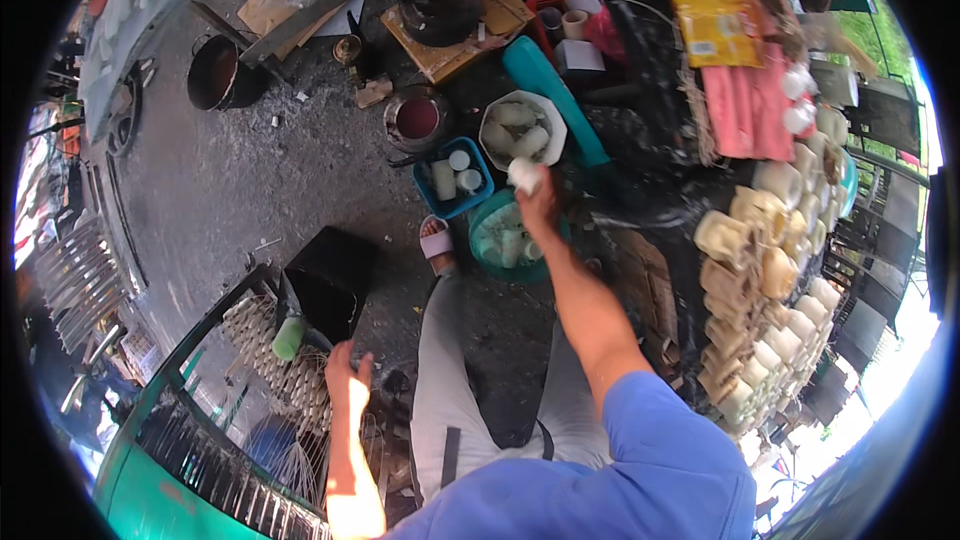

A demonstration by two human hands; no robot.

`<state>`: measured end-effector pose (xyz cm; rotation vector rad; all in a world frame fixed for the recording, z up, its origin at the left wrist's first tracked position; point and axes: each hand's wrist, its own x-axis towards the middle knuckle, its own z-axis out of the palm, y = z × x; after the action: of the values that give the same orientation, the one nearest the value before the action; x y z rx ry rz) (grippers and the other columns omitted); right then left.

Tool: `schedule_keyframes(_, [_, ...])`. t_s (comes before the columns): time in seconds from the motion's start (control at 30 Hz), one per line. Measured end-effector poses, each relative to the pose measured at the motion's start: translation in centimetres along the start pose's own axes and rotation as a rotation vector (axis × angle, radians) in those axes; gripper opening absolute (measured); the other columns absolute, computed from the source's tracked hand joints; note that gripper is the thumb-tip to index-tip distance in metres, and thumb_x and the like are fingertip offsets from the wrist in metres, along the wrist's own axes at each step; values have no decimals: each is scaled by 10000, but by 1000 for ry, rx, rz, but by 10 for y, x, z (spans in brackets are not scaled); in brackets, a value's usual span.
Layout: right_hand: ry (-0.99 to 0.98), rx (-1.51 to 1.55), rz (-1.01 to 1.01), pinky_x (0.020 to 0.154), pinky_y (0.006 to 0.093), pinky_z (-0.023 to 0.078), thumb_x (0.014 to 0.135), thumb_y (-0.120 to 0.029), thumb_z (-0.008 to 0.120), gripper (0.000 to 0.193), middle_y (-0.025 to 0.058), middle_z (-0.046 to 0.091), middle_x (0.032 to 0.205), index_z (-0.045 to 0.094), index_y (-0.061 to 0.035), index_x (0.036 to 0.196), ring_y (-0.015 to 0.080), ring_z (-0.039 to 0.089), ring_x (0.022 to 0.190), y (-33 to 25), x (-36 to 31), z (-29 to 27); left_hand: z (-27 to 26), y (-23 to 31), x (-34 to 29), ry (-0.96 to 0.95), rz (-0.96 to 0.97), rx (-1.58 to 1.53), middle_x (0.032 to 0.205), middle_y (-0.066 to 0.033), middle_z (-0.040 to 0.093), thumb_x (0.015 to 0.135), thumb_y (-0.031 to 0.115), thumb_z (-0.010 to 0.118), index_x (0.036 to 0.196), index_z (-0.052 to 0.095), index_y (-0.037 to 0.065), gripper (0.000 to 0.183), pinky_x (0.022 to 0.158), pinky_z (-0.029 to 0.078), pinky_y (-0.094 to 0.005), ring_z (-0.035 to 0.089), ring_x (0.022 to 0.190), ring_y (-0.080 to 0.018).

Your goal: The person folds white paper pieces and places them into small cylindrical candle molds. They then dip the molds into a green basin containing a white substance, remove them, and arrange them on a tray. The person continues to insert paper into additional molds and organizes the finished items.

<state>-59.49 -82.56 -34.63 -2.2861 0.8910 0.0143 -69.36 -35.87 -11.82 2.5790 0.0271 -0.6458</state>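
My right hand (540, 205) is closed round a short white candle (523, 176), held above the gap between a white tub and a round teal basin. Several pale, thick candles lie in the octagonal white tub (558, 132). More whitish pieces sit in the teal basin (480, 258), just below my right wrist. Left of these, a blue rectangular tub (459, 207) holds a few white cylinders. My left hand (348, 380) has its fingers apart and holds nothing. It hangs close to a black box (330, 285) and a green candle (288, 338) that rests on a bundle of pale strands.
Round pots with reddish liquid, a small pot (413, 120) and a dark bucket (222, 75), stand on the floor. A dark pan (440, 10) sits on a wooden board. Stacked pale cups (765, 340) rise at the right. A green metal frame (150, 470) stands lower left.
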Motion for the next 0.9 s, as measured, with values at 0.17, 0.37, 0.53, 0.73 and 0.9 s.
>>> schedule_keyframes(0.17, [13,84,129,1113,540,485,770,-191,919,836,230,603,1411,536,-140,1513,447,596,1304,52,128,74,22,-35,-15,-189,-236,-5,1279,-299,688,906,215,773,1263,689,-76,469,1004,523,-512,657,1143,-483])
schedule_keyframes(0.37, [5,-314,153,1100,517,517,883,-213,838,770,224,581,1456,480,-191,1565,441,606,1314,68,170,115,33,-37,-11,-281,-432,-124,1328,-308,673,894,178,771,1258,692,-79,452,1055,518,-507,650,1209,-492])
schedule_keyframes(0.53, [-229,-481,285,1152,500,501,919,-136,756,767,212,550,1548,418,-126,1607,421,559,1412,89,188,119,32,-42,3,-292,-417,-75,1326,-299,683,876,142,790,1260,704,-79,451,1054,531,-494,673,1200,-481])
schedule_keyframes(0.73, [-51,-247,137,1115,512,503,906,-325,807,841,264,640,1441,442,-43,1610,431,633,1308,55,99,83,18,-22,17,-259,-307,-92,1270,-287,703,847,134,799,1235,710,-80,451,931,577,-479,707,1081,-454])
schedule_keyframes(0.9, [-349,-9,374,1118,516,498,951,-312,746,709,251,632,1454,494,-58,1564,438,618,1328,-22,-102,24,8,9,8,-209,-162,-225,1139,-260,728,863,150,817,1246,711,-80,459,855,576,-455,718,973,-366])
